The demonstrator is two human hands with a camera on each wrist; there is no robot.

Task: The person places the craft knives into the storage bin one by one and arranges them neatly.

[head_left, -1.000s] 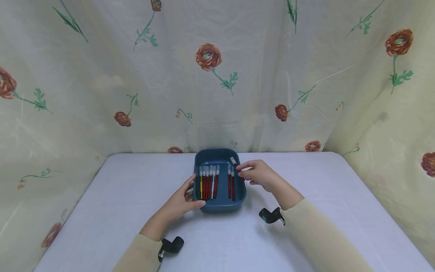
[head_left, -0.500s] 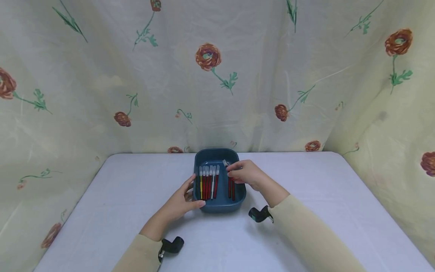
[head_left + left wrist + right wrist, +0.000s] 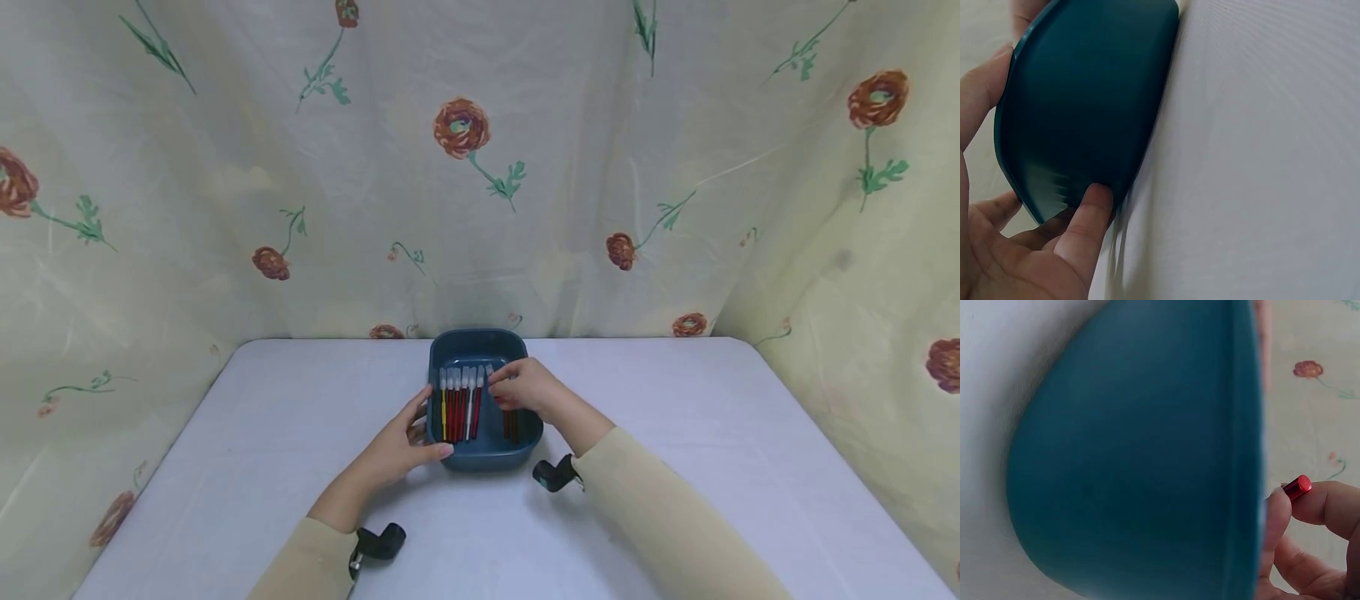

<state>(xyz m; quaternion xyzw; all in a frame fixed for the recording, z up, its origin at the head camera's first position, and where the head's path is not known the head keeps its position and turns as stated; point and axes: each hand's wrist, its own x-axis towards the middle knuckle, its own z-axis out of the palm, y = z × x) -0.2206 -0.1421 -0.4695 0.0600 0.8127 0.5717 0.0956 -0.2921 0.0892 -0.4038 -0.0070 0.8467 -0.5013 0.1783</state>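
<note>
A dark blue plastic bin (image 3: 491,458) stands on the table. Along its left side several slim pen-like sticks (image 3: 461,404) lie side by side, mostly red, with translucent caps pointing away. My right hand (image 3: 528,390), over the bin's right half, pinches a red capped stick (image 3: 1297,486) between thumb and fingers; its cap (image 3: 490,369) shows beyond the fingertips in the head view. Below that hand lie more red sticks (image 3: 511,425), partly hidden. My left hand (image 3: 405,442) holds the bin's left side, its thumb near the front rim and its fingers along the wall (image 3: 1085,94).
The bin sits near the back edge of a white-covered table (image 3: 247,433). Behind and at both sides hangs a floral curtain (image 3: 555,167). A black wrist camera (image 3: 381,542) sticks out from the left sleeve, another black camera (image 3: 553,473) from the right sleeve.
My right hand has moved left and slightly lower with the pinched stick, from the bin's right rim to over its inside, close to the left group. My left hand keeps its place.
</note>
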